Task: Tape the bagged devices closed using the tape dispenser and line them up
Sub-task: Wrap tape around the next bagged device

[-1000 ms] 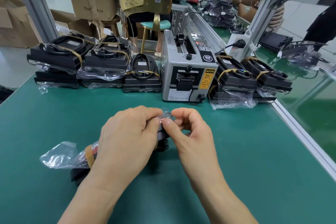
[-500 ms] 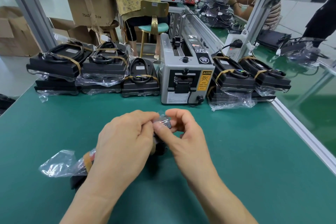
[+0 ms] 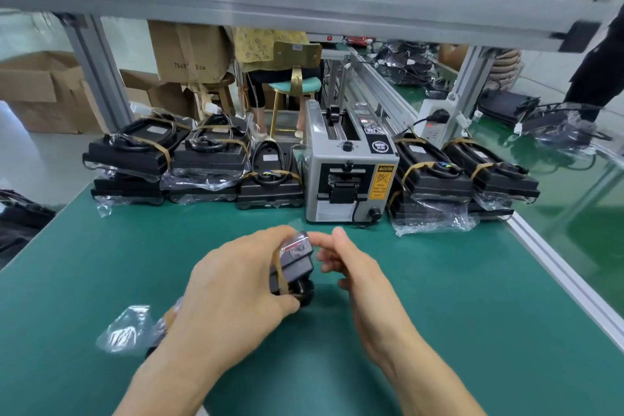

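Holding the bagged device [image 3: 293, 263] near its taped end, the left hand [image 3: 236, 294] forms the only grip on it: fingers wrap over the top and the thumb curls beneath, beside the black cable bundle. The right hand [image 3: 358, 273] has come off the bag. Half a second ago its thumb and fingers pinched the bag's folded end against the left hand; now its fingers are spread and relaxed, just beside the device and apart from it. The device end has also tipped upward, showing a tan tape band [image 3: 280, 275] across it.

Judgement: the fold at this end is probably pressed down, and the right hand is free for the next strip.

The device sits on the green counter [image 3: 439, 297], directly in front of the tape dispenser [image 3: 349, 179]. Its loose bag tail [image 3: 126, 328] trails away from the dispenser, toward the person. Finished bagged devices [image 3: 209, 159] stand in stacked rows touching or just beside the dispenser on both flanks; the held unit is not yet lined up with them.
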Motion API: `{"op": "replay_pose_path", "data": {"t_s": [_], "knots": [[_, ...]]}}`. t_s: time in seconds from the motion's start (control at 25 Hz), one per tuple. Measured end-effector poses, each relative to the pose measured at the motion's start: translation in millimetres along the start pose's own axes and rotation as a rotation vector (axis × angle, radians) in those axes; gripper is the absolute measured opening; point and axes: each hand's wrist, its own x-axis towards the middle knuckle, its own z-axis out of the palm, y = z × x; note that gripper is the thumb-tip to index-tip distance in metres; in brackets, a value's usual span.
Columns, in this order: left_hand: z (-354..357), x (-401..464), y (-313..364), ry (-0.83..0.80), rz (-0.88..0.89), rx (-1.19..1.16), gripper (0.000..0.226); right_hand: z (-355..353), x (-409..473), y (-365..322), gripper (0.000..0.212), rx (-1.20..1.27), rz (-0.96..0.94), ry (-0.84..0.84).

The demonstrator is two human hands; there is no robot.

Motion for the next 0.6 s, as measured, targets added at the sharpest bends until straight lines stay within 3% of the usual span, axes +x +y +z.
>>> {"op": "replay_pose_path", "data": {"t_s": [0.16, 0.4, 0.6], "knots": [[-18.2, 5.2, -15.0, 0.116, 0.096, -0.5, 0.07, -12.5, -5.2, -7.8, 0.055, -0.113, -0.295, -0.057], [-14.8, 10.2, -28.6, 0.194, 0.228, -1.082, 0.079, -26.1, 1.9, -51.4, 0.102, -0.671, -0.637, -0.156], [-6.0, 3.2, -43.3, 0.165, 0.166, -1.183, 0.078, -25.7, 19.8, -62.0, 0.078, -0.777, -0.674, -0.225]]}}
